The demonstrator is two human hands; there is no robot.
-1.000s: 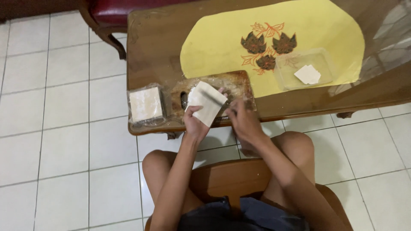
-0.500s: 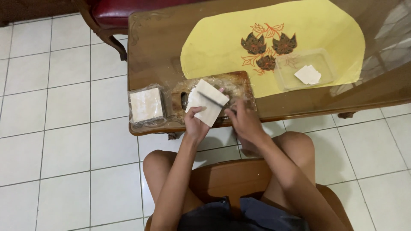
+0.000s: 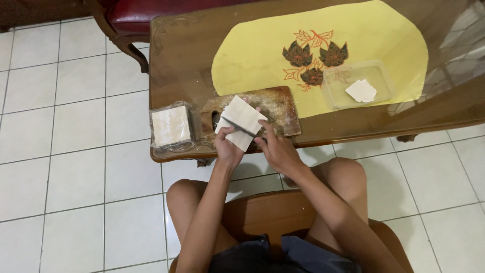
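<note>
Wrapper sheets [image 3: 241,117], wooden table [image 3: 182,60], tiled floor [image 3: 65,167]

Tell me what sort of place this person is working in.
Probably a home living room: a carved glass-topped wooden table on white floor tiles, beside a red cushioned chair. Both hands, left hand and right hand, separate thin square wrappers over a floured board.

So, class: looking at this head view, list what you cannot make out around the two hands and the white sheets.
- Left hand fingertips: hidden under the white sheets.
- Cutting board middle: covered by the sheets.
- Plastic-wrapped stack: sheet count too small to tell.
- Red chair: cut off by the top edge.
</note>
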